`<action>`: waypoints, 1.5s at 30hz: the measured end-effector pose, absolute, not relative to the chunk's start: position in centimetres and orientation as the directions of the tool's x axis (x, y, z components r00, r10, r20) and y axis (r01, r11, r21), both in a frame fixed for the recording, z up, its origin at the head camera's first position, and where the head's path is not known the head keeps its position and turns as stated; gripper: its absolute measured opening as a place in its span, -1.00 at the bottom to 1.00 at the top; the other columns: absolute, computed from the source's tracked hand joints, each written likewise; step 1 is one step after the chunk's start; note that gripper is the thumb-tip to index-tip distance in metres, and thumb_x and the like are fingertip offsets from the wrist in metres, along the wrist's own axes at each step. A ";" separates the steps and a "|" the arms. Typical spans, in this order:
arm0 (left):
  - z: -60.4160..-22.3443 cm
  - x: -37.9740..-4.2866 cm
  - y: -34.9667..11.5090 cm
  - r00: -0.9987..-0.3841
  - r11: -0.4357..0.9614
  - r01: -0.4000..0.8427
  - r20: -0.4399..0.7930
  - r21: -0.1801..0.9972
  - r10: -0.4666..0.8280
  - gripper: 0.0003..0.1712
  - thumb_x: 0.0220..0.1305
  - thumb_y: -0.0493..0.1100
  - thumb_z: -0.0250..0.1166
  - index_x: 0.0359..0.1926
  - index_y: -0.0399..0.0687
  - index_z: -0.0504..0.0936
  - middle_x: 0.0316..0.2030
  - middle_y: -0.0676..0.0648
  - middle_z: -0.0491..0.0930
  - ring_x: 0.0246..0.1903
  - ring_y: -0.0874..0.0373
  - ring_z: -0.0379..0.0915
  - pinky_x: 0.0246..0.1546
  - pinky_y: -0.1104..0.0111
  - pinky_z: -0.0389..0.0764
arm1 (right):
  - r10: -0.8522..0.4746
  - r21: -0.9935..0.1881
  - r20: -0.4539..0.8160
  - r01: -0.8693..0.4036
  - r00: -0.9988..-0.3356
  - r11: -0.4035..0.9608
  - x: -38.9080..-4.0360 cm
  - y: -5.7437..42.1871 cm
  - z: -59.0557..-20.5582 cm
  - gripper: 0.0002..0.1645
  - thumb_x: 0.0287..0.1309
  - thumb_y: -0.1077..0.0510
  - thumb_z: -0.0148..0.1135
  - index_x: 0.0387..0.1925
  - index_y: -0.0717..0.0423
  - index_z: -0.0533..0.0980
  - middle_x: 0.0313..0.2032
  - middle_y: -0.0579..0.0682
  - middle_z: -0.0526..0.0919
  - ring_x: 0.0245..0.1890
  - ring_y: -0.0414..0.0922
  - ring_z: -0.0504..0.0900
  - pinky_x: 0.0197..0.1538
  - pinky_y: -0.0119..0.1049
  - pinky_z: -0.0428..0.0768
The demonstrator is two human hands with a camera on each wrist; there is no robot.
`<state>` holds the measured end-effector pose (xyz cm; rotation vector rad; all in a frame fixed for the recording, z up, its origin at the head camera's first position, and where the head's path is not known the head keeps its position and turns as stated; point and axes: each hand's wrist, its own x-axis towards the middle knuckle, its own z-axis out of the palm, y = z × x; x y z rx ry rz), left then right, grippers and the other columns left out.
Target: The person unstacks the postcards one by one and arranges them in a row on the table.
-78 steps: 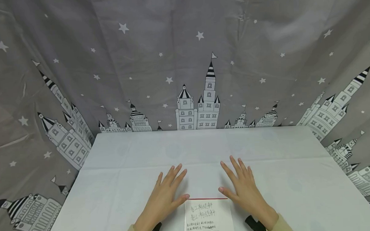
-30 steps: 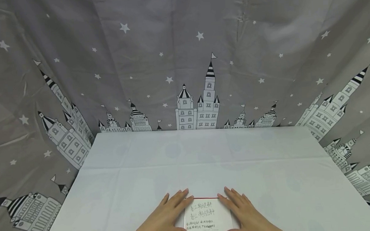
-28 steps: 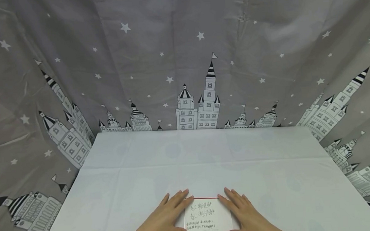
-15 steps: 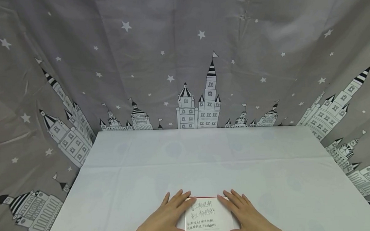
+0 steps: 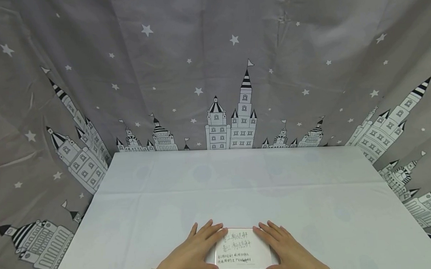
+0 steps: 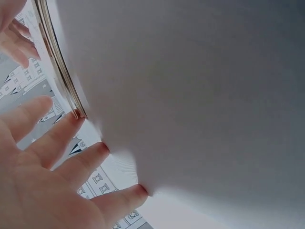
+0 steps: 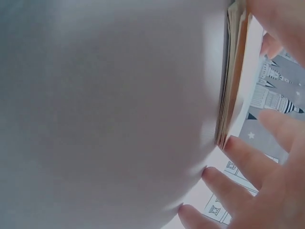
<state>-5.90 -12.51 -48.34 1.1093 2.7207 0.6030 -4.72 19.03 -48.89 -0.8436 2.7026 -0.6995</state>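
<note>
A small white notebook or stack of pages [image 5: 243, 253] with handwritten Chinese characters lies flat at the near middle of the table. Along its left side rests my left hand [image 5: 192, 251], index fingertip on the far left corner and thumb at the near left. My right hand [image 5: 290, 251] mirrors it on the right side. The fingers of both hands are spread and fairly straight. In the left wrist view, a fingertip touches the corner of the layered page edge [image 6: 59, 64]; other fingertips meet the tabletop. A similar contact appears at the page edges [image 7: 232, 81] in the right wrist view.
A white cloth with a crosswise crease covers the table [image 5: 238, 177]. Behind it and at both sides hangs a grey curtain [image 5: 170, 53] printed with castles and stars.
Both hands, earlier raised and spread above the notebook, have come down and back to its sides. Over the last half second the red far edge shows thinner; the hands hardly moved.
</note>
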 end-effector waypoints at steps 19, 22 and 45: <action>-47.3 -6.5 -12.9 -0.691 0.617 0.642 -0.007 0.455 0.723 -0.01 0.05 0.26 0.35 0.42 -0.02 0.21 0.38 -0.09 0.20 0.36 -0.08 0.07 0.19 -0.27 0.16 | -0.600 -0.458 -0.018 -0.527 -0.800 0.716 -4.6 19.3 -47.8 0.15 -0.17 -0.27 0.40 0.45 -0.11 0.12 0.39 0.01 0.22 0.36 0.04 0.19 0.32 0.03 0.16; -47.3 -6.5 -12.9 -0.677 0.606 0.683 0.041 0.408 0.735 0.00 0.03 0.24 0.39 0.41 -0.04 0.23 0.36 -0.10 0.22 0.35 -0.08 0.10 0.19 -0.22 0.21 | -0.595 -0.444 -0.026 -0.524 -0.803 0.727 -4.7 19.3 -47.6 0.14 -0.16 -0.31 0.39 0.44 -0.13 0.13 0.40 -0.01 0.20 0.35 0.05 0.21 0.29 0.08 0.23; -46.4 -7.7 -13.4 -0.742 0.673 0.640 0.074 0.371 0.666 0.00 -0.04 0.18 0.45 0.38 -0.08 0.28 0.39 -0.07 0.17 0.34 0.04 0.11 0.30 -0.03 0.17 | -0.678 -0.259 0.235 -0.717 -0.697 0.647 -6.9 18.4 -46.5 0.08 -0.20 -0.27 0.45 0.35 0.06 0.29 0.31 0.16 0.30 0.21 0.11 0.39 0.06 0.05 0.52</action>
